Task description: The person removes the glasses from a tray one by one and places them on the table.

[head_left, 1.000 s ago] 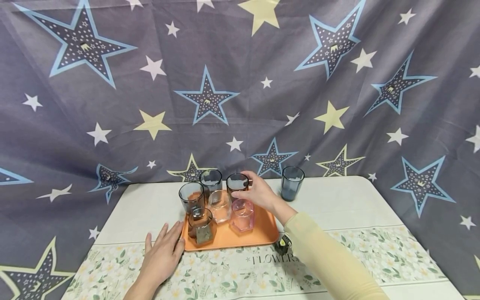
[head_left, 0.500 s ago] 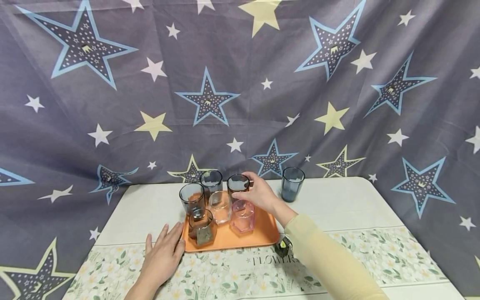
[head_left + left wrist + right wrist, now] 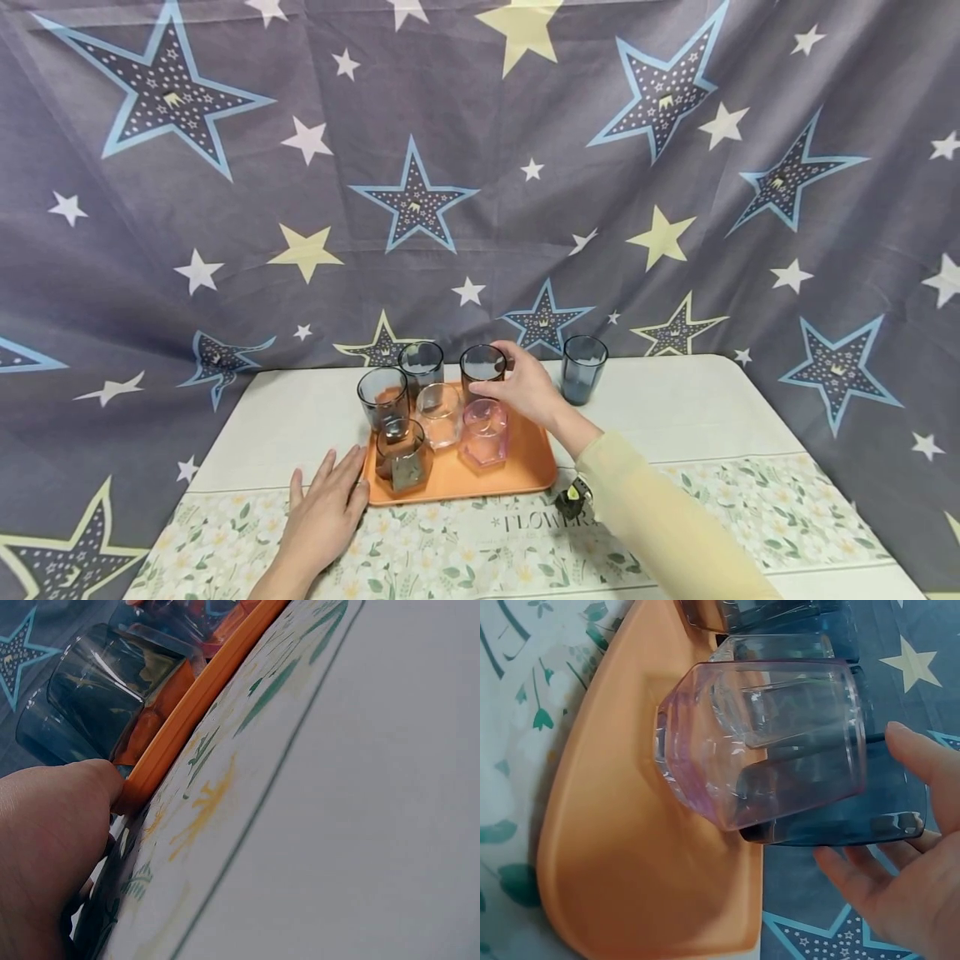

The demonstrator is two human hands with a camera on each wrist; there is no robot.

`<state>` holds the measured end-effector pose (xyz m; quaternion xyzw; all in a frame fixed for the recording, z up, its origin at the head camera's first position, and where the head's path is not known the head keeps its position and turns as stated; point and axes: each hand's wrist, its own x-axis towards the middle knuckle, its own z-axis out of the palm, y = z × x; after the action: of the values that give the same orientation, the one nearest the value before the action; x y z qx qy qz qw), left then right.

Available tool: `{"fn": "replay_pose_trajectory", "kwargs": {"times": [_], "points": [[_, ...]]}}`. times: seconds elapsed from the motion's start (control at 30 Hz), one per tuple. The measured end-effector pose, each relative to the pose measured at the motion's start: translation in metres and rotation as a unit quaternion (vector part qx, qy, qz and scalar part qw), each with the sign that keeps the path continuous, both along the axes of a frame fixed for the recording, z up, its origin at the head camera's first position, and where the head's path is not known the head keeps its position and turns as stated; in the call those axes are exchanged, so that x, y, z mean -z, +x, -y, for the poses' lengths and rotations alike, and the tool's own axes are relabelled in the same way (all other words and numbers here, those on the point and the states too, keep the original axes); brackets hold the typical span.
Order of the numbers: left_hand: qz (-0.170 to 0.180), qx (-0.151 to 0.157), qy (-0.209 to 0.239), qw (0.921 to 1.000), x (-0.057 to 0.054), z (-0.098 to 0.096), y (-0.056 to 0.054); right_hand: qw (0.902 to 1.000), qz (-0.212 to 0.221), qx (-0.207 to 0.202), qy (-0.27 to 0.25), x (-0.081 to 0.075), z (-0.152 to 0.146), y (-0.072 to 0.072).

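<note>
Blue glass (image 3: 840, 831) sits between the right-hand fingers (image 3: 849, 876).

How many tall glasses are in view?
4: left glass and rear glass at the left of the orange tray, held glass in the right hand, rightmost glass on the table.

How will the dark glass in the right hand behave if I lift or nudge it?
The dark glass looks see-through and glossy, so it is probably stiff and breakable. Its smooth outside may slip in the right hand. Its round rim suggests it could roll if it tipped over.
</note>
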<state>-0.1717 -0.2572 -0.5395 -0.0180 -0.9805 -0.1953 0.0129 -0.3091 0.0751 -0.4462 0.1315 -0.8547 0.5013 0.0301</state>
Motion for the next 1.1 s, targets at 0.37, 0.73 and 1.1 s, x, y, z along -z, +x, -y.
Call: {"fn": "replay_pose_trajectory", "kwargs": {"times": [0.37,0.73,1.1], "points": [[-0.002,-0.003,0.001,1.0,0.001,0.002,-0.002,0.9995,-0.013,0.027,-0.001,-0.021,-0.016,0.011],[0.003,-0.002,0.005,1.0,0.002,0.004,-0.002,0.9989,-0.008,0.042,0.018,-0.032,-0.052,0.029],[-0.004,0.003,0.006,1.0,0.004,0.004,-0.003,0.9986,-0.005,0.044,0.03,-0.036,-0.089,0.047]]}}
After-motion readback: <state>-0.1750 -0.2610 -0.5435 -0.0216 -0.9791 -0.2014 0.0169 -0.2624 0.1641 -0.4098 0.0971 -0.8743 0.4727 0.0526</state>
